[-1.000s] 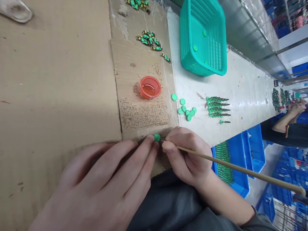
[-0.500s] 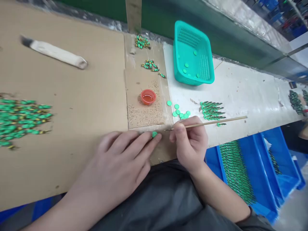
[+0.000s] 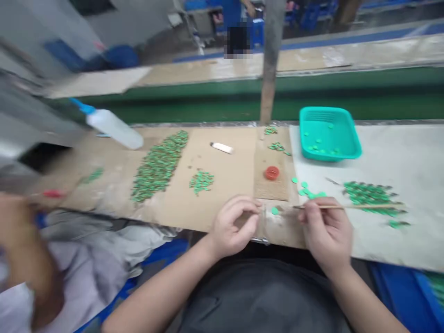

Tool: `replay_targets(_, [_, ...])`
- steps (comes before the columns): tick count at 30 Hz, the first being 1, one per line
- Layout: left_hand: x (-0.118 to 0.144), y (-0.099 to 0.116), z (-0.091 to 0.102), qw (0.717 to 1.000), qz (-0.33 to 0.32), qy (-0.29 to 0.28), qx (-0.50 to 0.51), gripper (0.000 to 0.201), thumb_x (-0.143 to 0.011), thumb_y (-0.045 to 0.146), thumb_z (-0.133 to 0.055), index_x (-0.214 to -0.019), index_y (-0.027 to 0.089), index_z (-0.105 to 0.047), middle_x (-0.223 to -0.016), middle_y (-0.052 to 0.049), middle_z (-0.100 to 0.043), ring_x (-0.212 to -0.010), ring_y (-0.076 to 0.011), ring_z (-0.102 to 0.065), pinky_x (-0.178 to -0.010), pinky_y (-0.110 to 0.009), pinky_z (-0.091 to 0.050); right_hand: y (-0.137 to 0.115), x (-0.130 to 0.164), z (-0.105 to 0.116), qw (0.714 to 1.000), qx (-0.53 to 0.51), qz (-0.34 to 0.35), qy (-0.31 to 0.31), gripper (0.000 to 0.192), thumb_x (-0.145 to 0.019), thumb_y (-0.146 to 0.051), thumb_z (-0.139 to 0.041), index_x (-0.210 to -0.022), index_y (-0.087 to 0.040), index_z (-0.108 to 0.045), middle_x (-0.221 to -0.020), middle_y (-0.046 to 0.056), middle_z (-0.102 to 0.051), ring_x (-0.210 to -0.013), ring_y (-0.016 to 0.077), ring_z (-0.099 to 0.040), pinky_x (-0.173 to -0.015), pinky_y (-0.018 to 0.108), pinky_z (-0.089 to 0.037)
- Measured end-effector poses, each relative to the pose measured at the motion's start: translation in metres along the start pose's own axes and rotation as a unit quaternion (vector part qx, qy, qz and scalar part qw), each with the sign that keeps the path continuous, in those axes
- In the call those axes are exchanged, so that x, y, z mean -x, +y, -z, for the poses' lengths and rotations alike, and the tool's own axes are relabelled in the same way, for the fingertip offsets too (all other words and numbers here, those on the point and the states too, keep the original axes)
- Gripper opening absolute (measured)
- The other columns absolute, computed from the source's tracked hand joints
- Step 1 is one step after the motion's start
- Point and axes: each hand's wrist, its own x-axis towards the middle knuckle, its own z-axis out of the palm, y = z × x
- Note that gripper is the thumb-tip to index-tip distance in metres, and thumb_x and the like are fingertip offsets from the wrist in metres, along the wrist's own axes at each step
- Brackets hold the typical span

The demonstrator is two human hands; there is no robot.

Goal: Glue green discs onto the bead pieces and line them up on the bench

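The right hand [image 3: 326, 231] is pinching a thin wooden stick [image 3: 350, 207], fingers closed round it, tip pointing at the small green plastic disc [image 3: 274, 211]. That disc is lying on the cardboard-covered worktop [image 3: 229, 171], just below the red paint cap [image 3: 272, 173]. The left hand [image 3: 234, 226] is curling loosely beside the disc, holding nothing visible. This looks like the dotting step; steadying the disc seems called for.
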Motion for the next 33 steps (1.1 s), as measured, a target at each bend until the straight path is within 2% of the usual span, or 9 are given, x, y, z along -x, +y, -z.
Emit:
replay_targets(3, [-0.002,-0.029,0.041,0.983,0.109,0.132,-0.072,0.064,-0.132,0.055,-0.021,-0.124,0.023,-0.076,-0.1,-0.01,-0.082,-0.075,-0.0188,-0.075,-0.07,-0.036,-0.066,0.006,0.004,0.005,0.999,0.04,-0.014,-0.023,0.027,-0.12,-0.05,-0.081,-0.109,-0.026,-0.084,-0.072,-0.001,-0.075,-0.058,0.0167,-0.072,-0.051,0.025,-0.057])
replay_targets(4, [-0.004,-0.04,0.065,0.972,0.142,0.16,-0.093,0.062,-0.133,0.056,-0.024,-0.131,0.022,-0.075,-0.102,-0.008,-0.08,-0.075,-0.0173,-0.073,-0.068,-0.033,-0.064,0.008,0.006,0.008,0.997,0.064,-0.001,-0.04,0.026,-0.121,-0.049,-0.078,-0.11,-0.026,-0.085,-0.074,0.0,-0.077,-0.06,0.0176,-0.075,-0.054,0.026,-0.062])
replay_targets(6, [-0.008,-0.059,0.121,0.953,0.204,0.179,-0.134,0.047,-0.125,0.063,-0.065,-0.138,0.019,-0.075,-0.113,-0.005,-0.081,-0.086,-0.0163,-0.076,-0.077,-0.033,-0.068,0.013,0.009,0.016,0.987,0.135,0.034,-0.082,0.023,-0.121,-0.045,-0.073,-0.114,-0.028,-0.087,-0.084,0.003,-0.085,-0.068,0.02,-0.084,-0.065,0.029,-0.071])
replay_targets(9, [-0.01,-0.079,0.199,0.932,0.272,0.117,-0.208,0.044,-0.117,0.055,-0.082,-0.142,0.019,-0.078,-0.135,-0.009,-0.082,-0.113,-0.0239,-0.082,-0.099,-0.045,-0.074,0.018,0.011,0.035,0.958,0.235,0.088,-0.137,0.026,-0.121,-0.04,-0.067,-0.131,-0.032,-0.09,-0.103,0.005,-0.094,-0.084,0.0246,-0.093,-0.082,0.036,-0.079])
replay_targets(12, [-0.005,-0.088,0.241,0.918,0.293,-0.004,-0.269,0.041,-0.117,0.052,-0.083,-0.144,0.022,-0.079,-0.147,-0.012,-0.081,-0.126,-0.0267,-0.081,-0.111,-0.05,-0.073,0.019,0.009,0.055,0.943,0.267,0.111,-0.165,0.038,-0.121,-0.038,-0.066,-0.153,-0.038,-0.087,-0.114,0.004,-0.095,-0.092,0.0266,-0.094,-0.091,0.04,-0.08])
replay_targets(15, [0.002,-0.093,0.249,0.902,0.284,-0.087,-0.313,0.04,-0.117,0.052,-0.082,-0.144,0.023,-0.079,-0.15,-0.012,-0.08,-0.13,-0.0275,-0.08,-0.114,-0.052,-0.072,0.013,0.003,0.069,0.94,0.269,0.114,-0.177,0.047,-0.122,-0.038,-0.065,-0.165,-0.04,-0.082,-0.115,0.005,-0.093,-0.092,0.0264,-0.093,-0.092,0.04,-0.078])
replay_targets(18, [0.005,-0.1,0.243,0.892,0.263,-0.124,-0.346,0.04,-0.117,0.053,-0.082,-0.145,0.024,-0.08,-0.153,-0.012,-0.08,-0.132,-0.0281,-0.08,-0.116,-0.053,-0.072,0.007,-0.002,0.074,0.941,0.263,0.114,-0.178,0.051,-0.123,-0.042,-0.063,-0.171,-0.041,-0.079,-0.113,0.006,-0.092,-0.089,0.0269,-0.092,-0.086,0.041,-0.077])
replay_targets(25, [0.002,-0.119,0.248,0.897,0.203,-0.12,-0.374,0.042,-0.117,0.052,-0.082,-0.146,0.022,-0.079,-0.152,-0.013,-0.08,-0.133,-0.0286,-0.08,-0.116,-0.054,-0.072,0.011,0.001,0.089,0.934,0.3,0.085,-0.176,0.051,-0.124,-0.045,-0.062,-0.172,-0.039,-0.078,-0.115,0.008,-0.092,-0.093,0.0302,-0.092,-0.083,0.044,-0.077])
replay_targets(33, [0.003,-0.134,0.252,0.901,0.162,-0.13,-0.382,0.041,-0.116,0.053,-0.083,-0.143,0.023,-0.08,-0.152,-0.012,-0.08,-0.136,-0.0296,-0.079,-0.12,-0.056,-0.07,0.009,0.0,0.086,0.924,0.316,0.098,-0.194,0.045,-0.125,-0.035,-0.063,-0.167,-0.032,-0.081,-0.117,0.005,-0.093,-0.11,0.0297,-0.095,-0.111,0.042,-0.077])
